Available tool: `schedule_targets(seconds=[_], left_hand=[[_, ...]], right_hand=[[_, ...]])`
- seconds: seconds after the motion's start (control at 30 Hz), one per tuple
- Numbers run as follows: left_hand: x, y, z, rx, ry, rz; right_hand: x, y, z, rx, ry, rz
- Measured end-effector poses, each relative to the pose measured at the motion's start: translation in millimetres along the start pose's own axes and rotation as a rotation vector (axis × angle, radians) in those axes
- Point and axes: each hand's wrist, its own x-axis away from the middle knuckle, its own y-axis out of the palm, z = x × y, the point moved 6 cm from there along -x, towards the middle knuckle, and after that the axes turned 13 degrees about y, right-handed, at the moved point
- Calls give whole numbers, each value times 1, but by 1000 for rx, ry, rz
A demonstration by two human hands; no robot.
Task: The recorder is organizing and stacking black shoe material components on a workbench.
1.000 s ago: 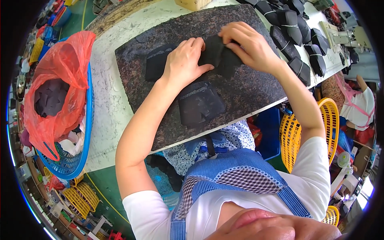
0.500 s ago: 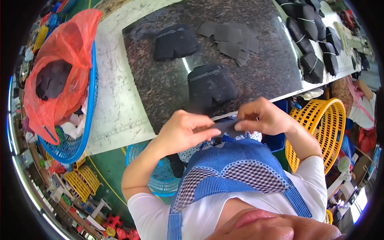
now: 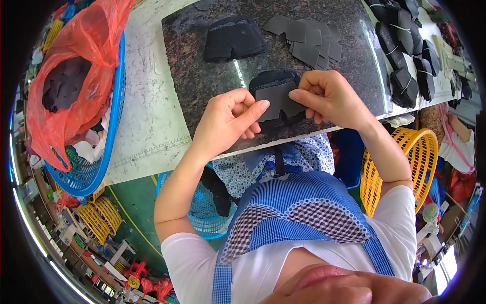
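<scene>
Between my hands is a flat dark grey cut piece (image 3: 276,101) with a notch in its lower edge. My left hand (image 3: 230,119) pinches its left end under the thumb, and my right hand (image 3: 329,99) grips its right end between thumb and fingers. The piece lies over, or just above, a black notched stack (image 3: 273,77), covering most of it; whether they touch I cannot tell. Farther off on the dark stone slab (image 3: 192,96) sits a second black notched stack (image 3: 234,39). To its right, loose grey pieces (image 3: 311,40) overlap in a fanned pile.
At the left stands a blue basket (image 3: 119,101) holding a red plastic bag (image 3: 96,30) with dark pieces inside. Tied black bundles (image 3: 403,86) line the table's right side. A yellow basket (image 3: 372,172) stands below the table at right, a light blue basket (image 3: 207,228) at lower left.
Both hands have moved away from my body with the grey piece, from the table's front edge to over the nearer black stack. The piece now lies flatter to view.
</scene>
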Motion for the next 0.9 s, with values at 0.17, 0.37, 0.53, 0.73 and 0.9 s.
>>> schedule_targets(seconds=[0.17,0.37,0.53,0.73,0.9], left_hand=[[4,-16,12,-541,335,93],[6,-35,14,-347,349,253],[12,-57,7,-452,422,346],[-13,-43,40,-1034,984,293],[-42,-54,29,-986,835,270]], right_hand=[[1,-17,-23,474,-411,268],[-43,-10,-103,377,-992,469],[-98,8,-98,720,-1108,371],[-122,-8,-100,439,-800,312],[-47,-67,-122,145,-664,660]])
